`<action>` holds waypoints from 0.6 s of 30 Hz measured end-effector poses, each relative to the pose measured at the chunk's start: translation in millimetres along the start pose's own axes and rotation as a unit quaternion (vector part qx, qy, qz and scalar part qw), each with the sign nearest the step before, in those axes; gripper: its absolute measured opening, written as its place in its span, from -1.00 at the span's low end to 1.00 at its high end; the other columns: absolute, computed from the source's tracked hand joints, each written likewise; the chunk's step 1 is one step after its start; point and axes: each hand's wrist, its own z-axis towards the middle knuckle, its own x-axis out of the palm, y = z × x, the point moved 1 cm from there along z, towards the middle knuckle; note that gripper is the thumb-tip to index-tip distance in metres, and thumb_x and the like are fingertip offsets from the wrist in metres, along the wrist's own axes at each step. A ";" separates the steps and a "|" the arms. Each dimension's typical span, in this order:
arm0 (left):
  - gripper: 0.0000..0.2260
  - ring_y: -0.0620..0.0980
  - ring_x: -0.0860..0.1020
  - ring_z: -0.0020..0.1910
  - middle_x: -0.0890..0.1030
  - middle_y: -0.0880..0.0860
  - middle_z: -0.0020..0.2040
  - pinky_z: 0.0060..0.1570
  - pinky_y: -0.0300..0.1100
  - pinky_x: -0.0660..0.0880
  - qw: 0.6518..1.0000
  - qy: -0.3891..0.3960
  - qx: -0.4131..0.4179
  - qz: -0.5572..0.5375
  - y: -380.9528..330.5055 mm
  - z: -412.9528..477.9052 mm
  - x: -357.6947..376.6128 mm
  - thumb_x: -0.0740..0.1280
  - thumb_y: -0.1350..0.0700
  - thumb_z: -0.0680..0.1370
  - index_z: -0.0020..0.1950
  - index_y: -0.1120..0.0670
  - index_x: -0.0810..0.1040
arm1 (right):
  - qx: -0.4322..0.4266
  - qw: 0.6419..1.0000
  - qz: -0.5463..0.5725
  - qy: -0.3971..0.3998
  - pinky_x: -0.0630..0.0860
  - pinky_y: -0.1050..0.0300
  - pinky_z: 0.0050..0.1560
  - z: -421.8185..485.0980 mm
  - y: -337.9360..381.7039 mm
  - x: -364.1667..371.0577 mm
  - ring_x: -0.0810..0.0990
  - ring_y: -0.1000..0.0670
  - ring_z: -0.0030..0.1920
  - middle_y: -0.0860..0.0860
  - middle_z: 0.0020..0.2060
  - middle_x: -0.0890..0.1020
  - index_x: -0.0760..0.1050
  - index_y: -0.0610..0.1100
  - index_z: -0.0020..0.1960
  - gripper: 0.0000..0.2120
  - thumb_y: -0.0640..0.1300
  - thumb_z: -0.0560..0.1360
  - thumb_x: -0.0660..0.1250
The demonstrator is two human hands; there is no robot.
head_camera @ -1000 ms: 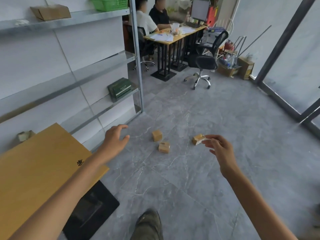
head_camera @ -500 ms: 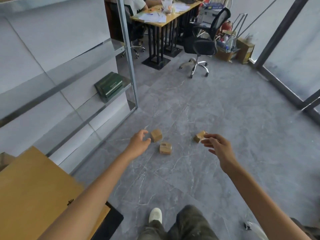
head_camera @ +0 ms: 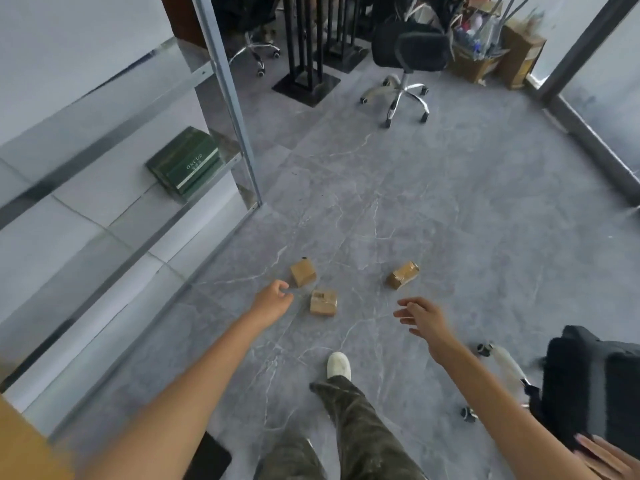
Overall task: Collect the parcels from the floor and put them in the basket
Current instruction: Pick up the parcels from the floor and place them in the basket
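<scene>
Three small brown cardboard parcels lie on the grey marbled floor. One parcel (head_camera: 303, 271) is at the back left, a taped parcel (head_camera: 323, 302) sits just in front of it, and a third parcel (head_camera: 402, 274) lies to the right. My left hand (head_camera: 272, 299) reaches down just left of the two left parcels, fingers loosely curled, holding nothing. My right hand (head_camera: 420, 317) hangs below the right parcel with fingers spread, empty. No basket is in view.
A metal shelf rack (head_camera: 239, 133) stands on the left with a green box (head_camera: 185, 166) on a low shelf. A black office chair (head_camera: 408, 57) and desk legs stand at the back. Another black chair (head_camera: 588, 382) is at the right edge. My foot (head_camera: 338, 365) is stepping forward.
The view has tilted down and moved closer to the parcels. My left hand has dropped nearer the left parcels. My right hand has drawn back from the right parcel and opened.
</scene>
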 end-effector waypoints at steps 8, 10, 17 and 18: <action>-0.72 0.09 0.48 0.25 0.53 0.14 0.25 0.13 -0.21 0.35 0.996 0.041 -0.083 0.011 13.6 94.3 44.4 0.22 0.15 0.56 0.26 0.15 0.46 | 0.120 0.991 -0.060 0.028 0.40 0.15 -0.22 111.7 -14.3 40.6 0.54 0.00 -0.20 -0.07 -0.20 0.63 0.52 -0.16 0.00 -0.79 -0.24 0.59 0.09; -0.72 0.08 0.47 0.26 0.53 0.13 0.26 0.15 -0.21 0.34 0.993 0.065 -0.093 0.017 23.2 115.5 60.4 0.22 0.16 0.57 0.27 0.15 0.46 | 0.142 0.987 -0.064 0.038 0.39 0.17 -0.24 134.2 -23.4 58.6 0.54 -0.02 -0.20 -0.09 -0.19 0.63 0.51 -0.16 -0.02 -0.79 -0.24 0.58 0.10; -0.71 0.06 0.47 0.25 0.50 0.12 0.28 0.17 -0.18 0.38 0.984 0.123 -0.132 0.003 80.6 228.0 126.2 0.18 0.17 0.58 0.30 0.14 0.44 | 0.193 0.975 -0.088 0.060 0.40 0.29 -0.34 237.7 -94.5 129.6 0.52 0.04 -0.28 -0.12 -0.19 0.61 0.51 -0.18 -0.06 -0.79 -0.29 0.58 0.10; -0.71 0.07 0.47 0.25 0.50 0.12 0.28 0.17 -0.18 0.38 0.983 0.126 -0.136 0.005 94.8 249.5 139.6 0.18 0.17 0.59 0.30 0.14 0.43 | 0.196 0.973 -0.102 0.065 0.41 0.28 -0.32 259.0 -111.6 141.1 0.53 0.03 -0.26 -0.12 -0.18 0.62 0.52 -0.18 -0.04 -0.79 -0.28 0.57 0.11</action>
